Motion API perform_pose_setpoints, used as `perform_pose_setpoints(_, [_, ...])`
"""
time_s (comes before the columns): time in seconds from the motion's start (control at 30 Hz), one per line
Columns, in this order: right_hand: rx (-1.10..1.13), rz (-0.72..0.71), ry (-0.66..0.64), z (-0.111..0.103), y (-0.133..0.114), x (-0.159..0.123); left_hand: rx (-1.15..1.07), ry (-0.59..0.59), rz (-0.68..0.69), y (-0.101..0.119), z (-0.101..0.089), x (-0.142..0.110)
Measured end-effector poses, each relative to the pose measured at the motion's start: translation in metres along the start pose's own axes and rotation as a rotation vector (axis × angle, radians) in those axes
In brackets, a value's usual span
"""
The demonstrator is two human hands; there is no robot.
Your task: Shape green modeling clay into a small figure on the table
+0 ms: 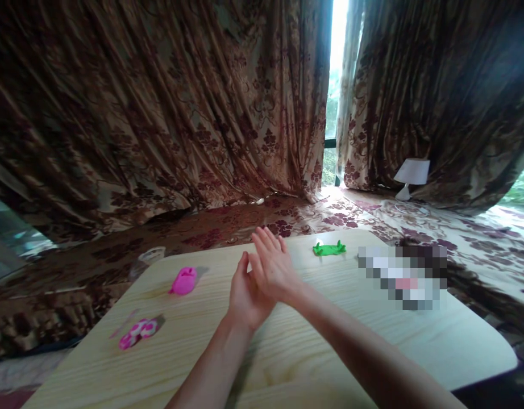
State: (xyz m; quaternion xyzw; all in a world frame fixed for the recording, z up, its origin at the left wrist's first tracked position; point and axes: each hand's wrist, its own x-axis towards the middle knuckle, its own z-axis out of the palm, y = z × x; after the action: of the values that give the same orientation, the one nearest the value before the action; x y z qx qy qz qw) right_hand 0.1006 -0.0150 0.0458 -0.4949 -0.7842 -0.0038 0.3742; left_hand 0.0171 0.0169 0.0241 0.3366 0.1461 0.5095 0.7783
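Over the middle of the table, my left hand (250, 301) lies underneath with its palm turned up, its thumb raised at the side. My right hand (275, 267) presses down across it, palm to palm, fingers straight and close together. Whatever may be between the palms is hidden. To the left lies a pink, rounded, clay-like piece (184, 282) with a small opening near its top. Nearer to me is a pink-and-white lumpy piece (138, 333). Beyond my right hand, a flat green clay-like strip (329, 250) has a raised nub at each end.
The pieces rest on a pale wood-grain table (321, 352). A blurred-out, pixelated item (402, 278) lies on its right side. A clear plastic container (149, 258) stands by the left edge. Behind are a flower-patterned covered ledge (228, 221), a white lamp (412, 171) and patterned curtains (245, 102).
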Motion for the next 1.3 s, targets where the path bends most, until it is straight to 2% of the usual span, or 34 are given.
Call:
perform_pose_setpoints(0.07, [0.000,-0.034,0.006,0.000,0.002,-0.004,-0.087,0.011,0.009,0.004,0.001,-0.002])
perform_pose_setpoints(0.17, [0.049,-0.267,-0.058,-0.002,-0.009,-0.015,-0.196,0.062,0.068,0.006,0.004,0.002])
perform_pose_setpoints(0.2, [0.055,-0.301,-0.083,-0.002,-0.013,-0.015,-0.210,0.097,0.055,0.004,0.005,0.004])
perform_pose_setpoints(0.27, [0.039,-0.186,-0.003,0.001,-0.015,-0.007,-0.215,0.094,0.067,-0.001,0.008,0.006])
perform_pose_setpoints(0.3, [0.022,-0.075,0.037,0.002,-0.012,-0.002,-0.213,0.081,0.051,-0.002,0.009,0.005])
perform_pose_setpoints(0.37, [0.004,0.036,0.039,0.005,-0.007,0.004,-0.212,0.069,0.018,-0.002,0.007,0.003])
perform_pose_setpoints(0.4, [0.004,0.005,0.017,0.007,-0.005,0.004,-0.218,0.069,0.005,0.001,0.005,0.003])
perform_pose_setpoints(0.5, [0.041,-0.219,-0.046,0.009,-0.008,-0.006,-0.231,0.100,0.071,0.007,-0.002,0.003])
perform_pose_setpoints(0.57, [0.060,-0.257,-0.078,0.010,-0.010,-0.008,-0.223,0.105,0.113,0.007,-0.002,0.001])
perform_pose_setpoints(0.67, [0.055,0.017,0.035,0.012,-0.006,-0.002,-0.208,0.087,0.068,0.000,0.001,-0.004])
perform_pose_setpoints(0.7, [0.048,0.074,0.038,0.011,-0.006,0.000,-0.201,0.076,0.037,-0.002,0.001,-0.005])
perform_pose_setpoints(0.77, [0.053,0.014,0.022,0.009,-0.010,-0.004,-0.195,0.071,0.016,-0.001,-0.001,-0.003])
perform_pose_setpoints(0.83, [0.090,-0.195,-0.062,0.005,-0.017,-0.010,-0.203,0.093,0.060,0.002,-0.004,0.000])
perform_pose_setpoints(0.87, [0.106,-0.257,-0.085,0.004,-0.019,-0.012,-0.205,0.123,0.086,0.003,-0.004,0.001])
perform_pose_setpoints(0.93, [0.093,-0.219,-0.053,0.003,-0.018,-0.009,-0.194,0.084,0.108,0.004,-0.001,0.000])
perform_pose_setpoints(1.03, [0.038,0.080,0.068,0.004,-0.009,0.002,-0.175,0.046,0.061,0.002,0.010,-0.006])
perform_pose_setpoints(1.07, [0.032,0.088,0.070,0.004,-0.008,0.002,-0.167,0.054,0.043,0.001,0.014,-0.008])
perform_pose_setpoints(1.1, [0.034,0.039,0.057,0.004,-0.008,0.001,-0.161,0.065,0.033,0.001,0.017,-0.009])
perform_pose_setpoints(1.2, [0.070,-0.253,-0.056,0.001,-0.014,-0.007,-0.158,0.105,0.070,0.002,0.021,-0.009])
perform_pose_setpoints(1.27, [0.064,-0.239,-0.036,0.001,-0.012,-0.007,-0.160,0.107,0.100,0.001,0.021,-0.010])
perform_pose_setpoints(1.3, [0.050,-0.146,0.009,0.001,-0.009,-0.005,-0.154,0.099,0.086,0.000,0.021,-0.011])
